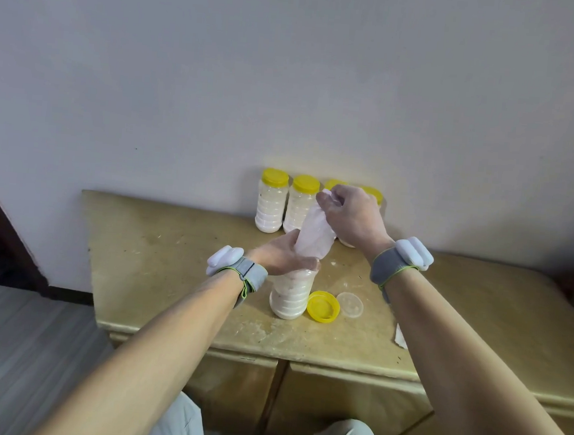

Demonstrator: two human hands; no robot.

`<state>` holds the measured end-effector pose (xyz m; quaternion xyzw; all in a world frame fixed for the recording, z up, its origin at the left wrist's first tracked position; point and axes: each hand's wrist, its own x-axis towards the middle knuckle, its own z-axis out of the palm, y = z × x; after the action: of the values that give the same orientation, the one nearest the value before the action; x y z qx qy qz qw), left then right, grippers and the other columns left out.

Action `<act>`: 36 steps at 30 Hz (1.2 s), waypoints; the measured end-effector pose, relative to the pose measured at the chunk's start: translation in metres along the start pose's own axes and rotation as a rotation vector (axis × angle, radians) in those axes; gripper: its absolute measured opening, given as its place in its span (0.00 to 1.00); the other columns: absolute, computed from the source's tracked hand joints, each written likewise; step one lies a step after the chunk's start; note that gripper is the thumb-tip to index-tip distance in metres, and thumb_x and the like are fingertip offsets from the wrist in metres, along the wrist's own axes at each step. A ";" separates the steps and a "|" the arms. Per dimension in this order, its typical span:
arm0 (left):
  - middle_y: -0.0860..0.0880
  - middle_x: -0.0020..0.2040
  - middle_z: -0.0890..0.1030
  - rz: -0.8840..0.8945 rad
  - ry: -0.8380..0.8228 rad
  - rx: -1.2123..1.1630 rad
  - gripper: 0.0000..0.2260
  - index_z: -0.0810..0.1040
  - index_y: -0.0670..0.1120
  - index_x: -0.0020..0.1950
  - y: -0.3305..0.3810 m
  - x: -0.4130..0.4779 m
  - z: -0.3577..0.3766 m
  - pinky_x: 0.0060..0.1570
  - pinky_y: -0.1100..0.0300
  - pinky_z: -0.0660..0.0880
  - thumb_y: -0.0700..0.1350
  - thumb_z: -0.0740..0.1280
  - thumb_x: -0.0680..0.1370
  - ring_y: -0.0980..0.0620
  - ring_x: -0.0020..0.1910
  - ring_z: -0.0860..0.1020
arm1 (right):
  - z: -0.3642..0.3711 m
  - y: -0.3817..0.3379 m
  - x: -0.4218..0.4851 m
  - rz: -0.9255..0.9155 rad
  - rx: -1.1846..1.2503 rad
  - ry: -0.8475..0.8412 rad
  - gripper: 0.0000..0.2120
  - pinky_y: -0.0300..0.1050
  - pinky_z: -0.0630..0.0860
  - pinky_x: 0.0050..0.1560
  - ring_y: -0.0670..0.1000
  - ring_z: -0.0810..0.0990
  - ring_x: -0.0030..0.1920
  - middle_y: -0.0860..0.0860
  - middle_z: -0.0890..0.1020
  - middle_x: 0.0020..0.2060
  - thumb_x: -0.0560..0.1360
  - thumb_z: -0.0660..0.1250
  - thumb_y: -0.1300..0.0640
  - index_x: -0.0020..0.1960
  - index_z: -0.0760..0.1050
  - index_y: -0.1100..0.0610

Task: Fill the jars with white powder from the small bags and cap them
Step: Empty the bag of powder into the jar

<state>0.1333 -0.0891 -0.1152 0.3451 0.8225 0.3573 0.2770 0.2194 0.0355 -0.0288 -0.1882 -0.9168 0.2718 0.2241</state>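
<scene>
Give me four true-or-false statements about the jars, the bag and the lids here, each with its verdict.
1. The right hand pinches the top of the small bag. True.
2. The open jar wears its yellow lid. False: the yellow lid lies on the table beside it.
3. Capped jars stand at the table's back edge. True.
4. The left hand lies flat on the table. False: it grips the bag's lower end over the open jar's mouth.

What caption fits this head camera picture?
Left hand holds the bag on the open jar, right hand pinches its top; yellow cap beside.
</scene>
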 end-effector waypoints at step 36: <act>0.53 0.68 0.76 0.036 -0.013 -0.050 0.45 0.66 0.53 0.75 -0.007 0.006 0.001 0.68 0.47 0.70 0.65 0.72 0.60 0.50 0.66 0.73 | -0.006 -0.002 0.007 0.030 0.058 -0.022 0.09 0.41 0.72 0.44 0.51 0.78 0.45 0.48 0.81 0.37 0.77 0.69 0.50 0.45 0.81 0.54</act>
<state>0.1279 -0.0876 -0.1228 0.3552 0.8051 0.3805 0.2845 0.2160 0.0398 -0.0210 -0.1926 -0.9080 0.3035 0.2154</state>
